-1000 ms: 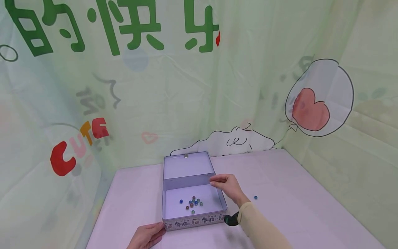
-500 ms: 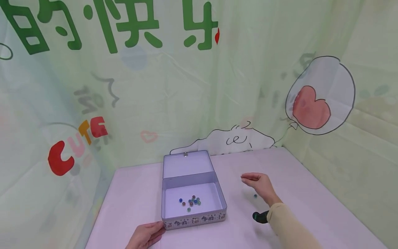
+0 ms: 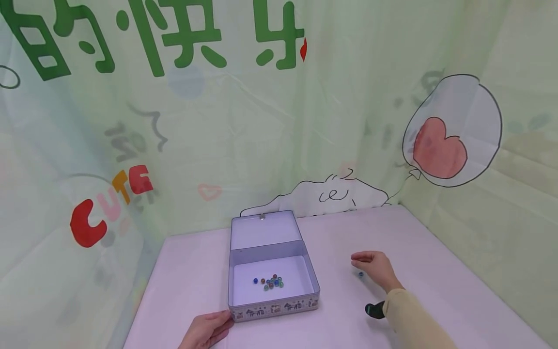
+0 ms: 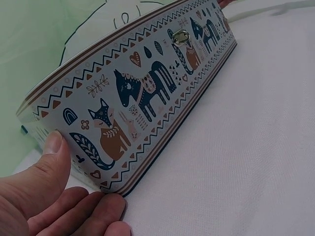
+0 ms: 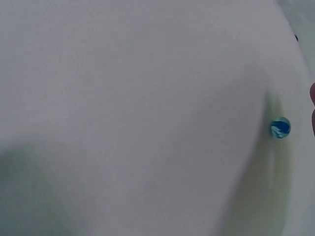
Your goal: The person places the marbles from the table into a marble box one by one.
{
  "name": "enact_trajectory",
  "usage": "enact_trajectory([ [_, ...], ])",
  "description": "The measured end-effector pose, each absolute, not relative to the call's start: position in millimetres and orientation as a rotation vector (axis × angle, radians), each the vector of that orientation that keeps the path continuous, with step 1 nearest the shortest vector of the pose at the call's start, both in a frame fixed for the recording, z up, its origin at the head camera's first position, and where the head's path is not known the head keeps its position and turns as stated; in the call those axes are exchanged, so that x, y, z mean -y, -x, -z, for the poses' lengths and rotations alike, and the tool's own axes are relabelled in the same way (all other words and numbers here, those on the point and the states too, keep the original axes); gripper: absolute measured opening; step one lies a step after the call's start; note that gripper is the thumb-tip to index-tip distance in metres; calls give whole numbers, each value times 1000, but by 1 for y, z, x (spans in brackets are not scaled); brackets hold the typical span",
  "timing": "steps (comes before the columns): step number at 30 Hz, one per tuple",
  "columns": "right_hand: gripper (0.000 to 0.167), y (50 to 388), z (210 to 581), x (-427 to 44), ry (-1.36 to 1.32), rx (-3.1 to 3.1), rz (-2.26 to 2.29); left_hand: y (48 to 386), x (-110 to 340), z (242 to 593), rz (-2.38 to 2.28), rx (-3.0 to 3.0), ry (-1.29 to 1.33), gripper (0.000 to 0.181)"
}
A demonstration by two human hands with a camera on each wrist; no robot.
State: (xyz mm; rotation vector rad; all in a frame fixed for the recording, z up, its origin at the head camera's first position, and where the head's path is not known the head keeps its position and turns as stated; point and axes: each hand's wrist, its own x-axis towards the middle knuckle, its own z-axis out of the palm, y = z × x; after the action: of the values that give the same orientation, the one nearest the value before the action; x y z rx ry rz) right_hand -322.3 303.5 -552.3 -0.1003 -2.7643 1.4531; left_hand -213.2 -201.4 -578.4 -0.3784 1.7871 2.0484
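A hinged tin box (image 3: 252,313) with a patterned front stands on the table, its lid (image 3: 266,231) laid back. Inside, several small glass marbles (image 3: 276,282) lie mostly in a cluster, with a blue one a little to the left. My left hand (image 3: 206,330) holds the near left corner of the box, thumb (image 4: 55,147) against its edge and fingers low at the corner. To the right of the box, my right hand (image 3: 377,267) hovers by a lone blue-and-white marble (image 5: 280,128) on the table, nothing seen in its fingers. Only fingertips (image 5: 313,96) of it show in the right wrist view.
A pale cloth covers the table (image 3: 187,271). Printed curtains (image 3: 261,126) hang behind and on both sides, close to its edges. A dark rounded object (image 3: 375,310) sits at the underside of the right wrist.
My right hand has moved from over the box to the right, then lower, near the lone marble. The marbles in the box have rolled slightly. My left hand stays at the corner.
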Motion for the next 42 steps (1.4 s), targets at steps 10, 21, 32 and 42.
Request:
enact_trajectory([
  [10,13,318,568,-307,84,2912,-1114,217,203,584,-2039,-1778,400,48],
  [21,15,308,566,-308,87,2855,-1153,217,201,580,-2037,-1782,387,46],
  [32,28,315,543,-293,110,2653,-1531,218,203,583,-2009,-1797,429,44],
  [42,23,323,517,-233,-7,2572,-1637,218,201,582,-2007,-1799,411,43],
])
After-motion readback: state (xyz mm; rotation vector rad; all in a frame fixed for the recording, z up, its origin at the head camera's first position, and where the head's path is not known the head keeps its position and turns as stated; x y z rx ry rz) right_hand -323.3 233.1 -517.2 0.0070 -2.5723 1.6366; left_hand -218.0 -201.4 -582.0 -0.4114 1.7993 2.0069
